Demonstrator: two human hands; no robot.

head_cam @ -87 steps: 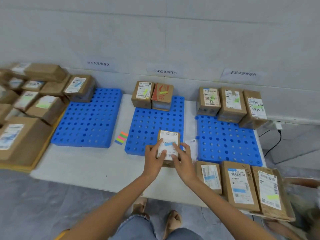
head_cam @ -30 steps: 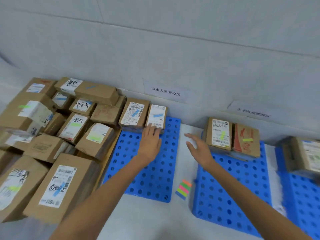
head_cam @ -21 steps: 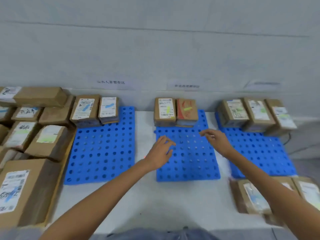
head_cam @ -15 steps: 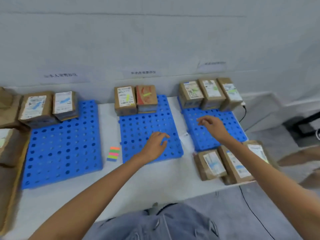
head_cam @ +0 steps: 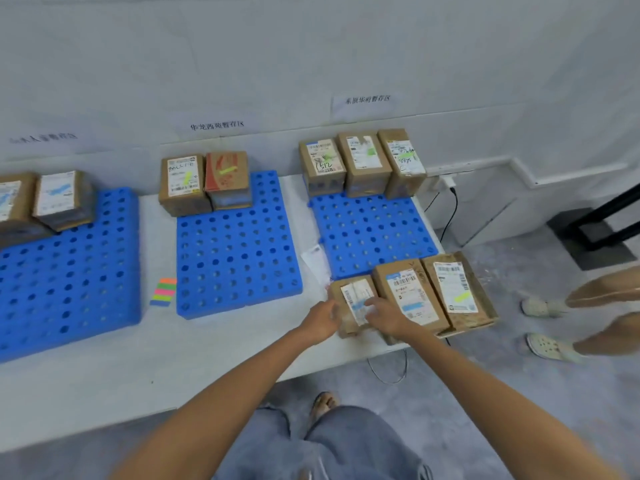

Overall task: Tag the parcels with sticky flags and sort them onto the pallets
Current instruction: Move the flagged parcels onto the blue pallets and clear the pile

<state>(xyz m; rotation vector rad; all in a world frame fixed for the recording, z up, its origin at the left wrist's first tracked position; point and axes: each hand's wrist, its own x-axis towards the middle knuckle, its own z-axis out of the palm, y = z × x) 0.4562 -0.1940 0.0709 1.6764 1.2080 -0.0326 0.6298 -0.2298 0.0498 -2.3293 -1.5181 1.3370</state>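
Three blue pallets lie on the white table: left [head_cam: 69,271], middle [head_cam: 235,251], right [head_cam: 370,233]. A small brown parcel [head_cam: 341,289] with a blue flag on its label sits at the table's front right. My left hand [head_cam: 322,320] grips its left side and my right hand [head_cam: 384,315] holds its right side, fingers over the label. Beside it lie a blue-flagged parcel [head_cam: 408,296] and a green-flagged parcel [head_cam: 453,289]. The pad of sticky flags [head_cam: 163,292] lies between the left and middle pallets.
Flagged parcels stand at the back of each pallet: two on the left [head_cam: 59,199], two in the middle [head_cam: 183,185], three on the right [head_cam: 363,161]. A paper slip [head_cam: 317,265] lies by the right pallet. Another person's feet [head_cam: 547,327] stand on the floor at right.
The blue-flagged parcel I held was set on the left pallet. My view swung right, and both hands crossed the table and took hold of the small parcel at the front right.
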